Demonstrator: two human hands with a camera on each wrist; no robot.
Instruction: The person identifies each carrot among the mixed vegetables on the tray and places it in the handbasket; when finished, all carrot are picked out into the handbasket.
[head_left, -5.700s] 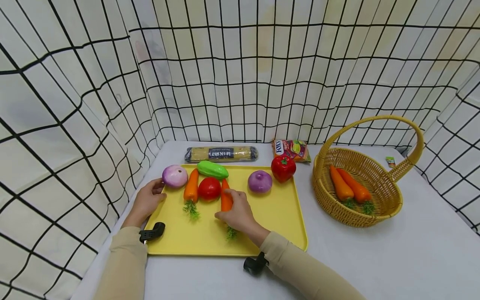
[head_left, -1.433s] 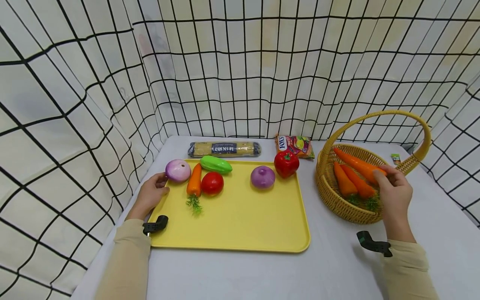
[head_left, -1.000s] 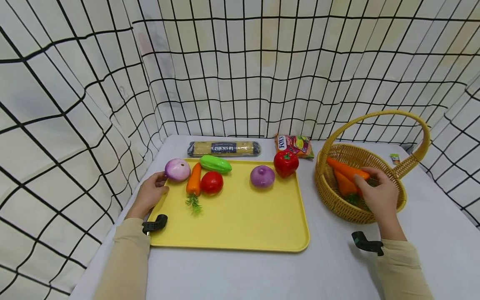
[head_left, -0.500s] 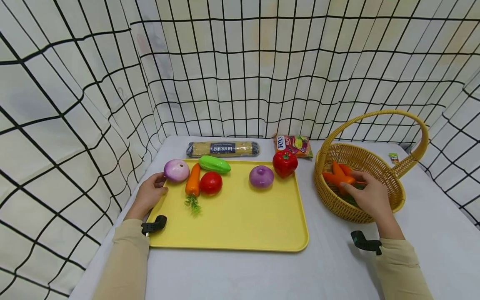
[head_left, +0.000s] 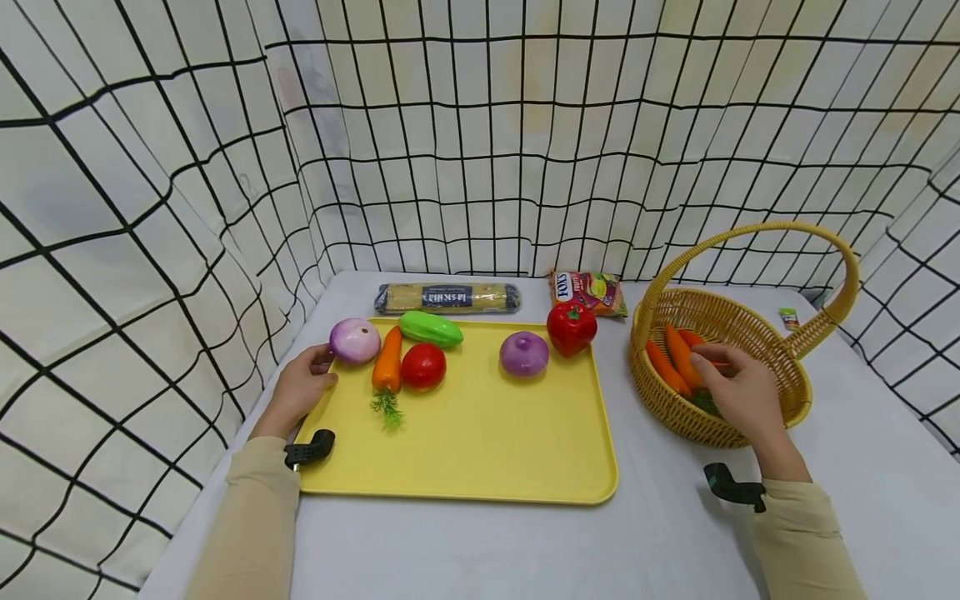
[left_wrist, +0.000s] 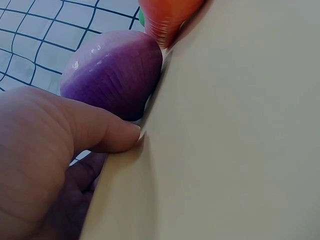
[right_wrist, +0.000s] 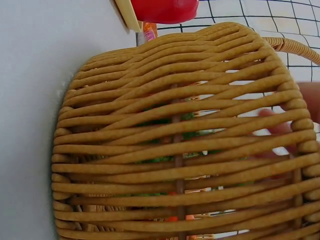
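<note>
Left hand, left of frame: pinches tray edge. Right hand, right of frame: partly curled over carrots in basket; grip indeterminable.

Head view bright, shadows soft; left-wrist view dimmer (glints on onion).

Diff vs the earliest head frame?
The right hand moved rightward from the yellow tray to the wicker basket, carrying a carrot, now in there with the other two. Full release: can't tell. Unchanged: left hand at the tray's left edge, tomato, both onions.
</note>
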